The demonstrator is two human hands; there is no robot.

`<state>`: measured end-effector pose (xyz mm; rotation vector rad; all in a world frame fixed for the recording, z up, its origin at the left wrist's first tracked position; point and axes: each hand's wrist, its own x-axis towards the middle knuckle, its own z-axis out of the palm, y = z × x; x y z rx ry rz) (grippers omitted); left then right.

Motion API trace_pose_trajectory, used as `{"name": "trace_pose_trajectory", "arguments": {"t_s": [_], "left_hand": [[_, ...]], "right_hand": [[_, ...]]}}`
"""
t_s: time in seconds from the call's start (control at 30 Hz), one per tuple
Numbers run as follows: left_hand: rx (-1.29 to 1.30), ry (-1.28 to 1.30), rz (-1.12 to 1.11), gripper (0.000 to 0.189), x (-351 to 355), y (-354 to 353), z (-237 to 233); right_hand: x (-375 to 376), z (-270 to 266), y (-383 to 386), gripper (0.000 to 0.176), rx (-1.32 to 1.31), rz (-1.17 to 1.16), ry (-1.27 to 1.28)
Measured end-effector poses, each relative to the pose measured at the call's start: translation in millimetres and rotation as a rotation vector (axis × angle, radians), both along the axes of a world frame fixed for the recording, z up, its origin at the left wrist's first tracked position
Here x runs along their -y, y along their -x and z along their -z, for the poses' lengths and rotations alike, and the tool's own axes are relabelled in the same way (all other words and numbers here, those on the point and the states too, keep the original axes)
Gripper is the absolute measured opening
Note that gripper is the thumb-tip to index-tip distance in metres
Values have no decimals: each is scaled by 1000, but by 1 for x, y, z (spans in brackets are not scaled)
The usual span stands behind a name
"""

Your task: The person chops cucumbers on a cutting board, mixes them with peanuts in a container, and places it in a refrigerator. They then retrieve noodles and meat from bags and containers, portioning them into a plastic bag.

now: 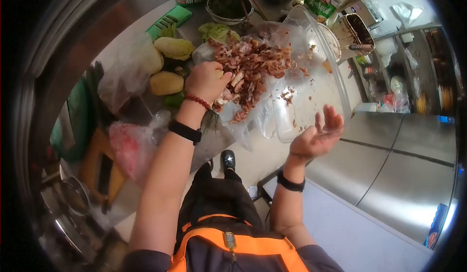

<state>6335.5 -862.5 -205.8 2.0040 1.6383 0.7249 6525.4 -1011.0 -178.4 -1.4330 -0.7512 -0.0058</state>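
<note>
Sliced reddish-brown meat (253,60) lies in a loose heap on a clear plastic bag (265,118). My left hand (205,82) is at the heap's near left edge, its fingers curled in and touching the meat; what they hold is hidden. A clear plastic tub (318,97) extends to the right under part of the bag, with meat scraps on its bottom. Over the tub's near right corner, my right hand (318,135) is raised, palm turned up and fingers apart, with nothing in it.
Left of the heap are a potato (167,84), a cabbage (174,48) and a bag of pink contents (129,145). Behind are a green grater (169,21) and a bowl of greens (228,7). A brown-stained container (357,28) stands back right.
</note>
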Motion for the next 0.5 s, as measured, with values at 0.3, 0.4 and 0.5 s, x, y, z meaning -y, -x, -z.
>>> {"name": "trace_pose_trajectory", "arguments": {"t_s": [0.3,0.4,0.5], "left_hand": [[47,153,-11,29,51,11,-8],[73,118,-50,28,72,17,-10],[64,123,-109,28,89,21,-14]], "right_hand": [[10,-1,-17,64,162,-81,-32],[10,-9,-19,63,85,-75,-69],[11,-10,-33,67,210,-179,-59]]}}
